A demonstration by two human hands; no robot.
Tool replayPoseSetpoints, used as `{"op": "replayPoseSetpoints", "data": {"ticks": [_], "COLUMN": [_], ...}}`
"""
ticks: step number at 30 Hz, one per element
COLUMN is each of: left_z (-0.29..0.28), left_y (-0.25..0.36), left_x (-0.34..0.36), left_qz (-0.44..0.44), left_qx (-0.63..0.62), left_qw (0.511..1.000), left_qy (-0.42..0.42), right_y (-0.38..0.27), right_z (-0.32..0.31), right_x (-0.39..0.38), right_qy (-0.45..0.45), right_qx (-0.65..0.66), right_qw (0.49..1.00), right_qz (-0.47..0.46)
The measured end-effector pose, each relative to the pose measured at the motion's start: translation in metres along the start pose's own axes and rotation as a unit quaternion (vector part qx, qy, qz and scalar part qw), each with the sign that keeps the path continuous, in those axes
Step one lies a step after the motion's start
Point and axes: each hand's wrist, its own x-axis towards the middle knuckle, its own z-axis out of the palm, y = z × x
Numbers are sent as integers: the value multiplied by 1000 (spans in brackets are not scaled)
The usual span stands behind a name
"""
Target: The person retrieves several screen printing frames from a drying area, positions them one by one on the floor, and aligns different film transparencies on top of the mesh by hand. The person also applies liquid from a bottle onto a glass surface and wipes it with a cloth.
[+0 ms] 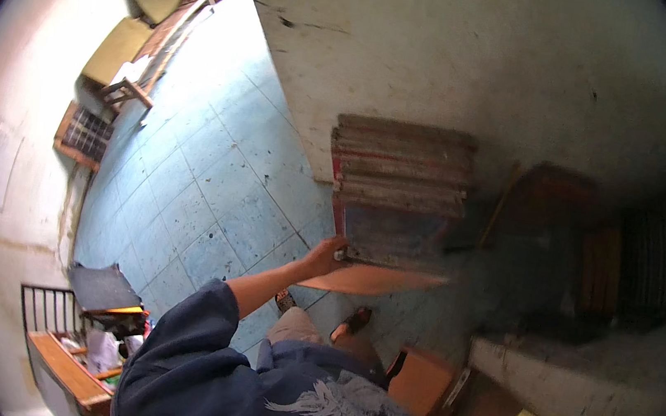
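Note:
My left hand is closed on the left corner of a wooden frame, whose light orange-brown side faces me. Its right end fades into blur and shadow. Just beyond it a stack of worn wooden frames leans at the wall, with reddish edges on the left. The nearest of the stack shows a dark grey panel. My right hand and forearm do not show.
Blue floor tiles run to a bench at the far left. A wooden box of mixed items stands at near left. Brown furniture is close on my right. More frames sit in shadow at right.

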Motion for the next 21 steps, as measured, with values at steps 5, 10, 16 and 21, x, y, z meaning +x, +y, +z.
{"op": "replayPoseSetpoints", "data": {"ticks": [5, 10, 16, 21], "left_z": [2, 62, 54, 95], "left_y": [-37, -128, -154, -318], "left_x": [52, 57, 93, 84], "left_qz": [-69, -66, -96, 86], "left_qx": [68, -11, 43, 440], "left_qw": [994, 998, 990, 892], "left_qy": [-56, 6, -90, 56], "right_y": [-98, -178, -203, -222], "right_z": [-21, -32, -34, -24], "right_x": [46, 82, 101, 108], "right_qy": [-7, -9, 16, -10], "right_qx": [-31, -68, -109, -136], "right_qw": [994, 981, 983, 974], "right_qz": [-100, -183, -147, -181]}}
